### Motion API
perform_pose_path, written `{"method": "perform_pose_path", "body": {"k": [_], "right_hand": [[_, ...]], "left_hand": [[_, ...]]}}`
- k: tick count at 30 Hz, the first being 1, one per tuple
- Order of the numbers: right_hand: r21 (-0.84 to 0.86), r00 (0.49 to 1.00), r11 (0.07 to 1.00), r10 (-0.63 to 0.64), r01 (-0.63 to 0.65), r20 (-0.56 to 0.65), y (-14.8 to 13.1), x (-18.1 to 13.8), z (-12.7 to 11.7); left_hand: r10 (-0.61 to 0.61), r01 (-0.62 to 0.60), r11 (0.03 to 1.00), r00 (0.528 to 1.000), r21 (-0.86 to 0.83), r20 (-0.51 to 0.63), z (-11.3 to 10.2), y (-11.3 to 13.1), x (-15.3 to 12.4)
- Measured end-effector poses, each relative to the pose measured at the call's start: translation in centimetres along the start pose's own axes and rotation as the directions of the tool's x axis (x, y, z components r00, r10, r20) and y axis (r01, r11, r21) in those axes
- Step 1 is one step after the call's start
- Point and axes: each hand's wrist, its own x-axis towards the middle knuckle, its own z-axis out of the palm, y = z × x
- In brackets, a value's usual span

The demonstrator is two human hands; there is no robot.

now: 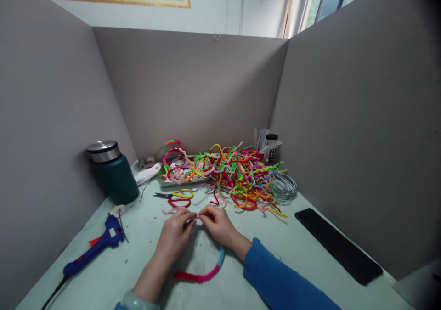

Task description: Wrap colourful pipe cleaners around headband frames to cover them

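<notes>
Your left hand (176, 231) and right hand (217, 226) are pinching a pink strand (197, 217), while a chenille-wrapped arc (201, 279) is curving leftward toward you from beneath the right one.

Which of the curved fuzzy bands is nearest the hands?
The red, pink and blue one on the bare tabletop, its blue end by the right hand; the other bands are farther back, at the metal tray.
</notes>
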Motion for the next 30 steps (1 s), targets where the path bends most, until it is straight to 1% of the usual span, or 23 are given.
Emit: {"method": "perform_pose_path", "body": {"k": [3,10,13,16,18,20,22,25,26,27,29,30], "right_hand": [[0.009,1.000,1.000,-0.002,0.002,0.006,-0.4,-0.1,-0.1],[0.044,1.000,0.999,-0.012,0.012,0.004,-0.6,-0.2,-0.1],[0.053,1.000,0.998,-0.017,0.016,0.003,-0.6,-0.2,-0.1],[0.057,1.000,0.998,-0.019,0.018,0.009,-0.6,-0.2,-0.1],[0.052,1.000,0.998,-0.017,0.017,0.016,-0.5,-0.1,-0.1],[0.048,1.000,0.999,-0.013,0.012,0.021,-0.5,-0.1,-0.1],[0.051,1.000,0.999,-0.015,0.013,0.023,-0.5,-0.1,-0.1],[0.069,0.999,0.997,-0.024,0.022,0.024,-0.6,0.1,-0.2],[0.074,0.999,0.997,-0.026,0.024,0.022,-0.6,0.1,-0.2],[0.076,0.999,0.997,-0.027,0.025,0.017,-0.6,0.1,-0.3],[0.069,1.000,0.997,-0.028,0.027,0.007,-0.6,0.2,-0.3],[0.060,1.000,0.998,-0.031,0.030,0.002,-0.7,0.2,-0.4]], "left_hand": [[-0.048,0.048,0.999,0.999,0.007,0.016,-0.2,0.3,0.0],[-0.161,0.163,0.986,0.985,-0.035,0.056,-0.6,0.9,0.1],[-0.249,0.256,0.963,0.965,-0.086,0.085,-0.6,0.8,0.2],[-0.336,0.358,0.917,0.931,-0.175,0.140,-0.4,0.4,0.3],[-0.379,0.414,0.876,0.908,-0.247,0.180,-0.2,0.2,0.3],[-0.412,0.471,0.814,0.881,-0.339,0.233,0.0,0.0,0.4],[-0.441,0.547,0.712,0.836,-0.440,0.326,0.1,0.0,0.4],[-0.418,0.626,0.551,0.780,-0.552,0.466,0.1,0.3,0.4],[-0.401,0.633,0.526,0.773,-0.568,0.491,0.1,0.3,0.3],[-0.387,0.633,0.519,0.774,-0.575,0.502,0.1,0.3,0.3],[-0.370,0.604,0.562,0.795,-0.565,0.481,0.2,0.1,0.2],[-0.359,0.570,0.609,0.818,-0.552,0.448,0.2,-0.1,0.1]]}}
